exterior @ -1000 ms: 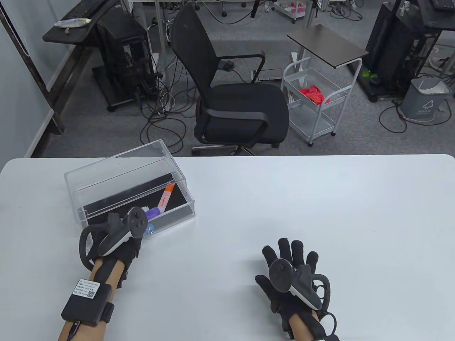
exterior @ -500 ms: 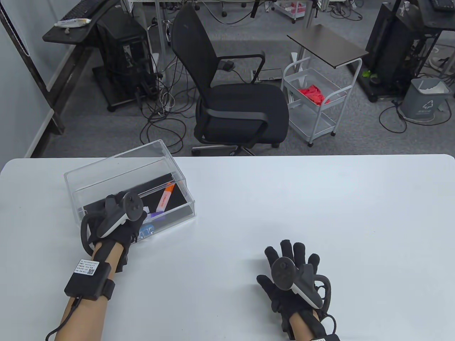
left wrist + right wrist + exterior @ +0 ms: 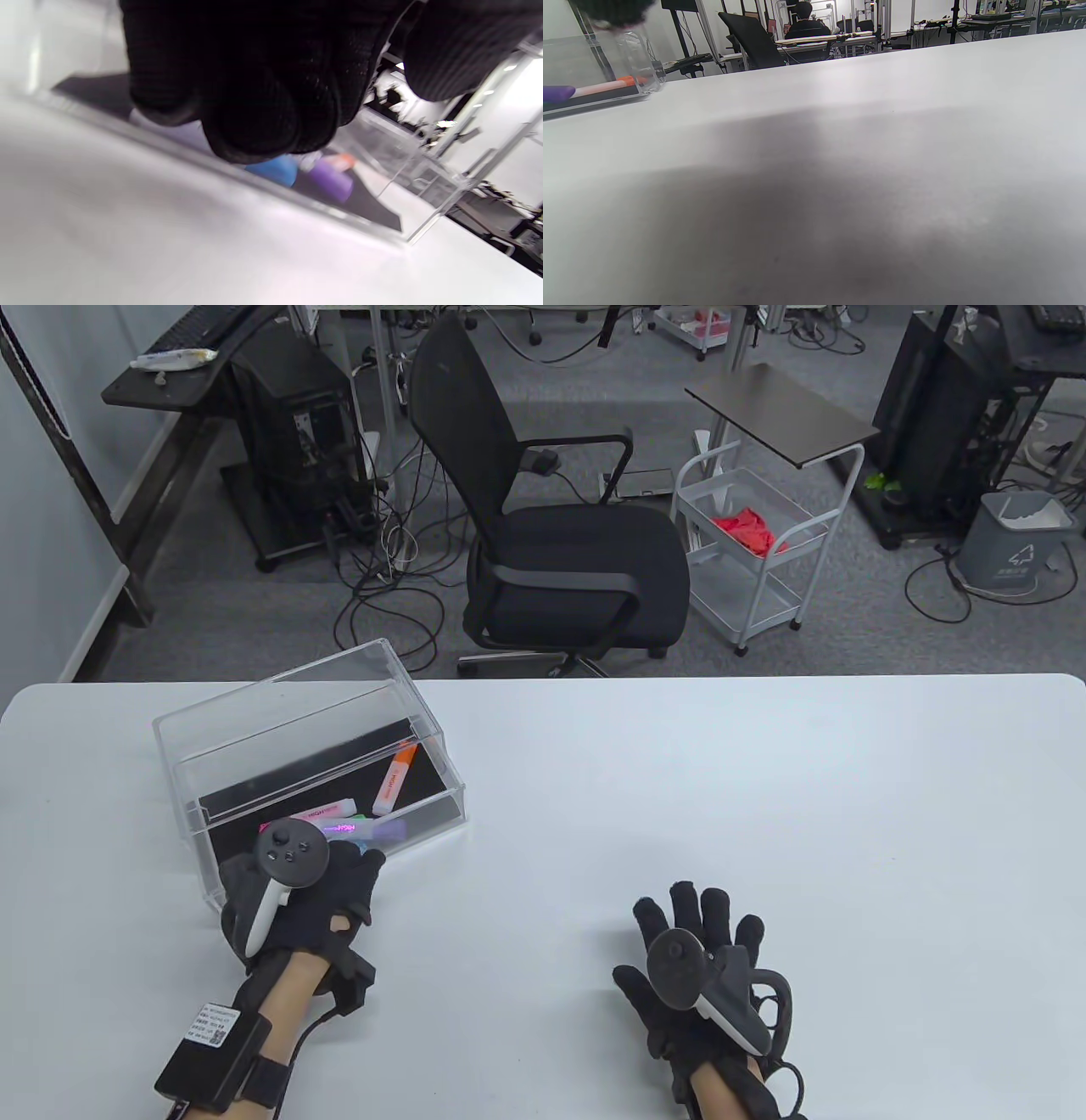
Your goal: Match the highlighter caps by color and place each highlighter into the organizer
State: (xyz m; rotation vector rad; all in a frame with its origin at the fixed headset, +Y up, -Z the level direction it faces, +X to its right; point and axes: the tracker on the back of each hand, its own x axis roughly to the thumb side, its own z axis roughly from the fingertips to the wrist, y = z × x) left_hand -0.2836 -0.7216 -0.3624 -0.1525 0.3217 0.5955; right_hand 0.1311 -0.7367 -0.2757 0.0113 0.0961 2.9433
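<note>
The clear organizer (image 3: 280,695) stands at the table's left, and several capped highlighters lie on its black floor. An orange one (image 3: 393,779) lies toward the right wall, a pink one (image 3: 327,814) and a purple one (image 3: 383,831) near the front wall. My left hand (image 3: 339,861) hovers just in front of that wall, fingers loosely curled, holding nothing. In the left wrist view those fingers (image 3: 254,127) hang over a blue cap (image 3: 273,169) and a purple cap (image 3: 331,184) behind the wall. My right hand (image 3: 696,903) lies flat on the table, fingers spread.
The white table (image 3: 764,814) stretches right of the organizer and around the right hand. A black office chair (image 3: 560,560) and a white cart (image 3: 755,551) stand on the floor beyond the far edge.
My left hand has drawn back out of the organizer toward me and turned palm down, uncovering the pink and purple highlighters. The right hand has stayed put.
</note>
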